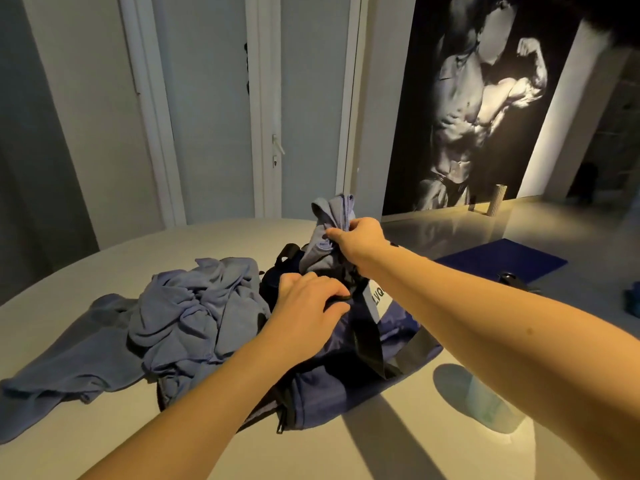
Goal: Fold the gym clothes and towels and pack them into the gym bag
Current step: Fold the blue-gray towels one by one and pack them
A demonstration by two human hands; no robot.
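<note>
A dark blue gym bag (332, 382) with black straps lies on the pale round table (104, 265). My right hand (360, 240) grips a bunched light blue cloth (329, 216), raised above the bag's far end. My left hand (304, 303) rests on the bag's top edge, fingers curled over a black strap or zip edge. A crumpled pile of light blue clothes and towels (194, 313) lies on the table just left of the bag, one piece spreading to the table's left edge (69, 362).
A clear plastic bottle (481, 400) stands at the bag's right near the table's front. A dark blue mat (502, 261) and a black object (516, 280) lie on the floor to the right. A white door and a large wall poster are behind.
</note>
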